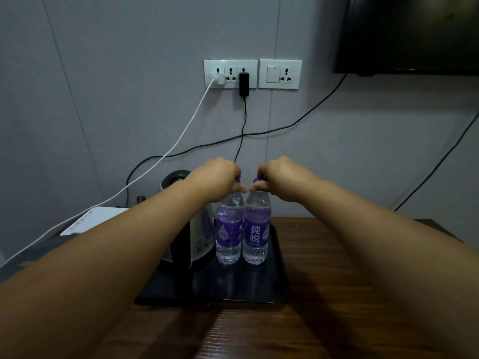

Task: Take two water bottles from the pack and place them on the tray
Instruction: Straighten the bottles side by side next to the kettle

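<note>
Two clear water bottles with purple labels and purple caps stand upright side by side on a black tray (259,297). My left hand (216,177) grips the cap and neck of the left bottle (229,229). My right hand (282,177) grips the cap and neck of the right bottle (256,229). Both bottle bases rest on the tray's far right part. The bottle pack is not in view.
A steel electric kettle (199,234) stands on the tray just left of the bottles. The tray lies on a dark wooden table (337,294). White paper (96,218) lies at the left. Cables hang from wall sockets (230,73); a dark screen (409,32) is at top right.
</note>
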The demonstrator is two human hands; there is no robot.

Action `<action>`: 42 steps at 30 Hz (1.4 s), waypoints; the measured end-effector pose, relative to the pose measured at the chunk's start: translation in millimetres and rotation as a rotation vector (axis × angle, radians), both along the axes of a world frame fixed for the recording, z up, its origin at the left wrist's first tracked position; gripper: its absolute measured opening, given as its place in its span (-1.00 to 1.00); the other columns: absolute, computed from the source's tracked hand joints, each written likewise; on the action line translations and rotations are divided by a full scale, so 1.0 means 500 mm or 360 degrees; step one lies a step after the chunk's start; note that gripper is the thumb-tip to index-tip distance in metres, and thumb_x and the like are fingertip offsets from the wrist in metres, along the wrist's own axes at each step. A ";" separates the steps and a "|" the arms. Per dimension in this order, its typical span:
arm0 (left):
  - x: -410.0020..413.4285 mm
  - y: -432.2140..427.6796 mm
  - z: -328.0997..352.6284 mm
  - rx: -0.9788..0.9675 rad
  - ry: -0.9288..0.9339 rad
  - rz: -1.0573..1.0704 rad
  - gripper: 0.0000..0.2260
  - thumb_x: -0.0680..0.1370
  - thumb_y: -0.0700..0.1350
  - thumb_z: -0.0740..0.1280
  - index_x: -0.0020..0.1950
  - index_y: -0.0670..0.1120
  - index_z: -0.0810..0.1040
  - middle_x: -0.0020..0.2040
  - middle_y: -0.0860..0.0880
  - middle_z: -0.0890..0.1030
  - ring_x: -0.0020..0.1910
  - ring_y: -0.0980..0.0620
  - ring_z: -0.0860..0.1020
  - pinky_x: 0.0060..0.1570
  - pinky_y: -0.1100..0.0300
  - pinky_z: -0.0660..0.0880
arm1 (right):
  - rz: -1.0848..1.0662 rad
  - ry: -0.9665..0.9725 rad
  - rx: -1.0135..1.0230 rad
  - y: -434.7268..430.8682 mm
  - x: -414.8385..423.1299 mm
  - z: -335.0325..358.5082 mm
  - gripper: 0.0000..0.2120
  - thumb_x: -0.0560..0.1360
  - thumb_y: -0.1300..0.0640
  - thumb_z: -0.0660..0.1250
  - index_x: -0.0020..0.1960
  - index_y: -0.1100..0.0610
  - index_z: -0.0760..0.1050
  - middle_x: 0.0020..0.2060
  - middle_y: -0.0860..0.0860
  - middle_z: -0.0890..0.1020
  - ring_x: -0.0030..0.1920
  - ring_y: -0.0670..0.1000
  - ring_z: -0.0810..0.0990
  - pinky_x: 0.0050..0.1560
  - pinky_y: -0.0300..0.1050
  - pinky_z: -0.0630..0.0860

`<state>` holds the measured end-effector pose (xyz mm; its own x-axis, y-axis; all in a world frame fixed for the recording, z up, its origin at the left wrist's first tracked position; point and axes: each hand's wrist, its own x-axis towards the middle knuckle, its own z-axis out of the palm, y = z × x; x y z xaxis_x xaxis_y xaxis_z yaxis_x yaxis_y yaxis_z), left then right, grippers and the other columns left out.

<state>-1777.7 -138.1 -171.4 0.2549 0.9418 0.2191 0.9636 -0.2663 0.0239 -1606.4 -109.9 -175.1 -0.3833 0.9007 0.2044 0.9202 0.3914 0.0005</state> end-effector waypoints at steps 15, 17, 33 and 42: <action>-0.023 0.022 -0.024 0.0079 -0.0115 -0.0052 -0.67 0.52 0.12 0.43 0.15 -0.07 0.59 -0.13 0.00 0.56 -0.15 0.00 0.51 -0.20 0.13 0.39 | 0.0185 0.0410 -0.0191 -0.006 0.015 -0.021 -0.68 0.62 0.02 0.33 0.34 0.06 0.54 0.19 0.11 0.65 0.10 0.09 0.63 0.12 0.08 0.64; -0.021 0.023 -0.030 0.0113 -0.0141 0.0021 -0.65 0.49 0.20 0.43 0.03 -0.07 0.55 -0.20 0.00 0.54 -0.21 0.01 0.51 -0.26 0.14 0.37 | 0.0190 0.0399 -0.0189 -0.006 0.013 -0.021 -0.68 0.63 0.02 0.32 0.35 0.06 0.54 0.19 0.12 0.65 0.11 0.10 0.62 0.13 0.09 0.63; -0.037 0.017 -0.025 -0.0113 -0.0226 -0.0284 -0.70 0.56 -0.16 0.39 0.29 0.04 0.56 0.16 -0.05 0.62 0.07 -0.04 0.57 0.07 0.05 0.53 | 0.0170 0.0441 -0.0222 -0.015 0.021 -0.022 -0.65 0.64 0.05 0.31 0.41 0.05 0.51 0.24 0.12 0.63 0.15 0.10 0.63 0.13 0.05 0.63; -0.047 0.029 -0.049 0.0021 -0.0338 -0.0228 -0.68 0.58 -0.19 0.36 0.32 0.04 0.54 0.20 -0.10 0.62 0.10 -0.09 0.58 0.08 0.03 0.54 | 0.0179 0.0480 -0.0225 -0.010 0.019 -0.028 -0.64 0.64 0.09 0.31 0.42 0.05 0.50 0.28 0.11 0.62 0.22 0.11 0.60 0.22 0.06 0.58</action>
